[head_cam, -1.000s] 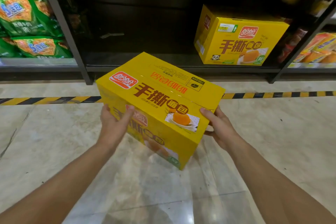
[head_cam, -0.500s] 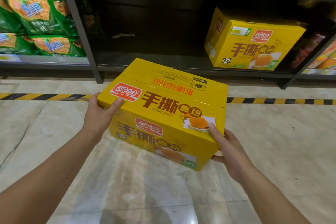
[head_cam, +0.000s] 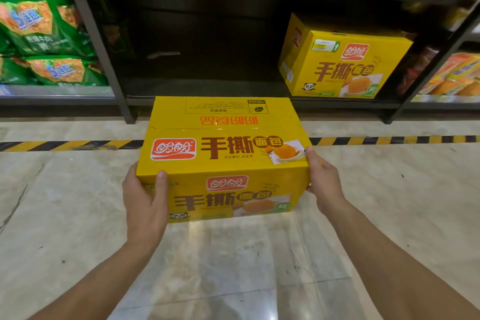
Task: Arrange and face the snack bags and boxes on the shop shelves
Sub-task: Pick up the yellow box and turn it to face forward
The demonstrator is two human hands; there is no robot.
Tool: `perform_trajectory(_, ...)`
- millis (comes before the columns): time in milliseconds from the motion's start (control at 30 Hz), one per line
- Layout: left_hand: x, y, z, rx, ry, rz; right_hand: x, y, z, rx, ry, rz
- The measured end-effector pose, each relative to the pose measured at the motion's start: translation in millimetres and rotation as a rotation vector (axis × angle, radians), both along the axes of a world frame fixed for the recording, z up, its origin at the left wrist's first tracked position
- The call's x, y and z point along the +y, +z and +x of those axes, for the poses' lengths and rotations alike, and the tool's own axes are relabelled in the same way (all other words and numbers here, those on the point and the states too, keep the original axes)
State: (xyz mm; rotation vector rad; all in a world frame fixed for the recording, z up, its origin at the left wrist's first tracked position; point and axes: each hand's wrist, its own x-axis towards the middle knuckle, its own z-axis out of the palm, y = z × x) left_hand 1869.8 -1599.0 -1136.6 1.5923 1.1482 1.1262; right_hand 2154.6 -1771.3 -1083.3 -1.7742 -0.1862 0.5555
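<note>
I hold a large yellow bread box [head_cam: 223, 148] with red logos in the air above the floor, squared to the shelf. My left hand [head_cam: 145, 202] grips its near left corner, thumb on the front face. My right hand [head_cam: 323, 182] grips the near right corner, thumb up on the top edge. A second identical yellow box [head_cam: 345, 65] stands on the right part of the bottom shelf [head_cam: 207, 100], front face outward. The shelf stretch left of that box is dark and bare.
Green snack bags [head_cam: 44, 34] fill the bay on the left, behind a black upright post [head_cam: 101, 41]. Orange packs [head_cam: 452, 75] lie in the right bay. A yellow-black striped tape line [head_cam: 65, 145] crosses the marble floor before the shelves.
The box has turned from a diagonal to square with the shelf and moved closer to it. My left hand slid to the near left corner, my right hand to the right corner.
</note>
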Motion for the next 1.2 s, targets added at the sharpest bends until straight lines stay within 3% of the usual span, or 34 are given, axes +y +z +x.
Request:
perform_trajectory(133,-3.6,-6.5,-5.1,0.052,-0.023,-0.002,6.7,-7.4,-8.4,-0.085,-0.073,-0.047)
perform_trajectory(267,-3.6,-10.8,-10.9,0.071,-0.05,-0.011,6.3,-24.0,-33.4,-0.033,-0.059,0.011)
perform_trajectory(467,-20.2,-17.4,-15.3,0.138,-0.122,0.022,14.7,-29.8,2.3,-0.026,-0.012,-0.043)
perform_trajectory(767,-19.7,-45.3,-48.8,0.438,-0.268,-0.021,27.8,-29.3,30.4,-0.045,-0.02,-0.04)
perform_trajectory(1200,-18.0,-46.3,-37.1,0.328,-0.3,-0.073,31.4,-29.2,30.4,-0.051,-0.029,-0.044)
